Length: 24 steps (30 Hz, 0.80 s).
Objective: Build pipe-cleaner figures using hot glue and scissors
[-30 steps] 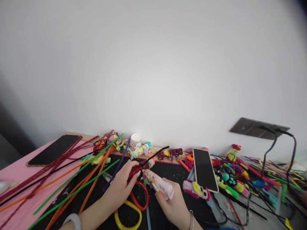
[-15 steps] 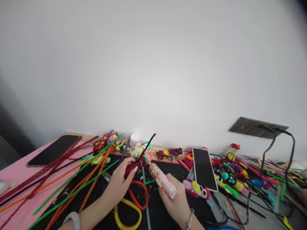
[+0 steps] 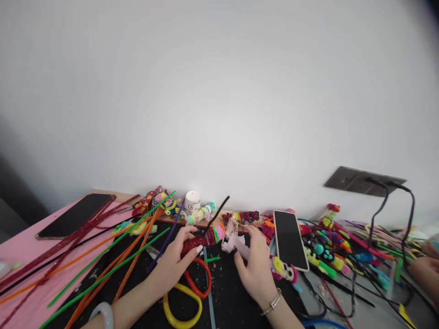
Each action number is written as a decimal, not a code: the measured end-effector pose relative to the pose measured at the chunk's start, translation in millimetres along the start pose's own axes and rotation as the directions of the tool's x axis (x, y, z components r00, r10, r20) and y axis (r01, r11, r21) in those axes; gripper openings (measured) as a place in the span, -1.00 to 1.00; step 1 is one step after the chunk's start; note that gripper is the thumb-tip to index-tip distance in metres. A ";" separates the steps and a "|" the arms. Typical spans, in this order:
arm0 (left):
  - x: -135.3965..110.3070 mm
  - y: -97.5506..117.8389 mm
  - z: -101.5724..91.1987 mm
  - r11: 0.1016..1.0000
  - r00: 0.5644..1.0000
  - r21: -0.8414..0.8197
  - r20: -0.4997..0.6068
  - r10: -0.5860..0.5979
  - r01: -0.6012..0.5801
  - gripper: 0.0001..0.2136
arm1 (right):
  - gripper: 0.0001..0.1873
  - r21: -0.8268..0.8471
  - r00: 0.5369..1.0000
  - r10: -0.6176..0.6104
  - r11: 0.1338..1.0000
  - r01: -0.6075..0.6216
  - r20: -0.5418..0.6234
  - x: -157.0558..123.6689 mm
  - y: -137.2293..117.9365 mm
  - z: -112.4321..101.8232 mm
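My left hand [image 3: 180, 251] is closed around a dark red glittery pipe-cleaner figure [image 3: 196, 243] with pink, green and orange bands at its far end. A black pipe cleaner [image 3: 216, 214] sticks up from it. Just to the right, a pale pink glue gun [image 3: 241, 246] lies tilted with its messy nozzle end pointing away from me. My right hand [image 3: 255, 260] is beside its rear part, thumb and fingers spread apart around it. Below my left hand are a red loop handle [image 3: 210, 279] and a yellow loop handle [image 3: 199, 299], like those of scissors.
Long red, orange and green pipe cleaners [image 3: 137, 256] fan out leftwards, near a dark phone [image 3: 75, 215]. A white paper cup [image 3: 192, 201] stands by the wall. Rightwards are a second phone [image 3: 291, 240], pipe-cleaner figures [image 3: 325, 267], cables [image 3: 409, 224] and another person's hand [image 3: 425, 272].
The glue gun has turned and moved slightly away from me, and my right hand's fingers have loosened from it. My left hand still holds the red figure, shifted slightly right. Another person's hand shows more at right.
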<state>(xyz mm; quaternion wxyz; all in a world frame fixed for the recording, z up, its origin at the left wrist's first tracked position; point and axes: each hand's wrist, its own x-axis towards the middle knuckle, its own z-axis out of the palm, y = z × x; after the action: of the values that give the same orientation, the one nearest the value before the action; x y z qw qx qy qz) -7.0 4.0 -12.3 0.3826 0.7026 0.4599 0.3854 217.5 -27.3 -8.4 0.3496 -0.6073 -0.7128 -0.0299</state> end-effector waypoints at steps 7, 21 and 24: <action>-7.3 4.9 0.6 0.990 0.966 0.083 0.243 0.093 -0.117 -0.60 | -0.57 0.309 0.989 -0.142 0.939 0.148 -0.043 -10.6 -18.6 -1.5; -6.7 7.2 0.7 0.991 0.974 0.081 0.208 0.089 -0.107 -0.61 | -0.76 0.321 0.945 -0.328 0.894 0.313 -0.006 -16.5 -28.7 -1.1; -5.4 8.2 1.1 0.992 0.982 0.070 0.166 0.090 -0.102 -0.63 | -0.76 0.264 0.931 -0.364 0.895 0.358 -0.030 -16.7 -28.7 3.9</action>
<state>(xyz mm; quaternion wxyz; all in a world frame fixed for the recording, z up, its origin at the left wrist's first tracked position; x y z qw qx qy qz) -4.6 -3.6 -6.5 0.3722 0.7675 0.4073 0.3264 190.5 -47.1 -9.3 0.4089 -0.4126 -0.8140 0.0076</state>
